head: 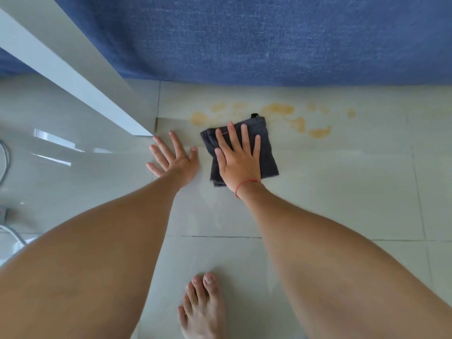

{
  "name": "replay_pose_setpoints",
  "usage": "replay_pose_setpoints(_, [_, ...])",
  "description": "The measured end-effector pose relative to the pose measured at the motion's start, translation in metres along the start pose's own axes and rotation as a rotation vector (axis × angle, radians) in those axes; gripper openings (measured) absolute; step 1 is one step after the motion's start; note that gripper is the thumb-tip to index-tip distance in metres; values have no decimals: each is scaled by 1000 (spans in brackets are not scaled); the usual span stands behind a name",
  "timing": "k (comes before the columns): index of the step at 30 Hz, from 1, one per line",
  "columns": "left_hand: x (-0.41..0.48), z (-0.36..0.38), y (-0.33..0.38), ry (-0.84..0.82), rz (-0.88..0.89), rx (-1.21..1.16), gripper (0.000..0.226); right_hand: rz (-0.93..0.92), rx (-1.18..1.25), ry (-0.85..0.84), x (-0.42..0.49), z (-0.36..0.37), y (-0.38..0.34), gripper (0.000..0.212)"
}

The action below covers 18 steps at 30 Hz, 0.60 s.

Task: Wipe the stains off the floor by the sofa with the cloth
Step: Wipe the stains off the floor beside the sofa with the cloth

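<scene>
A dark grey folded cloth (267, 156) lies flat on the pale tiled floor (342, 192). My right hand (238, 157) presses down on it, palm flat and fingers spread. A thin red string circles that wrist. Several yellow-orange stains (278, 110) spread across the tile just beyond and to the right of the cloth, in front of the blue sofa (269, 37). One stain (199, 118) sits left of the cloth's far edge. My left hand (172, 159) rests flat on the bare floor beside the cloth, fingers apart, holding nothing.
A white table corner (144, 132) juts out at the left, right by my left fingertips. Cables (5, 157) and a white object lie at the far left edge. My bare foot (203, 307) stands on the tile at the bottom.
</scene>
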State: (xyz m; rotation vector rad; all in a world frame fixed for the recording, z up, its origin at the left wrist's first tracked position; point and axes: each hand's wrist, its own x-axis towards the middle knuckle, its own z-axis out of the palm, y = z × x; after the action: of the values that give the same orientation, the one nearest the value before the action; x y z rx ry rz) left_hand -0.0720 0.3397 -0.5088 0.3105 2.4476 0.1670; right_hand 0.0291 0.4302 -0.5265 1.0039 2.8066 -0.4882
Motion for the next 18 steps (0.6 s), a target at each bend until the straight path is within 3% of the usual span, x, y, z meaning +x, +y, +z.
replay_pose_setpoints(5, [0,1,-2,0,1,0,67,-186,-90,-69,-22,-12,48,59])
replay_pose_setpoints(9, [1,4,-3,28,1,-24,67,73,-80,-1,-8,-19,77,50])
replay_pose_setpoints(13, [1,3,-3,30,-2,-16,67,286,-1,25,18,-17,42,51])
replay_pose_setpoints(15, [0,3,-2,21,-3,1,67,284,14,15,28,-15,21,52])
replay_pose_setpoints(18, [-1,1,-1,13,-9,13,67,140,10,-19,35,-10,-1,51])
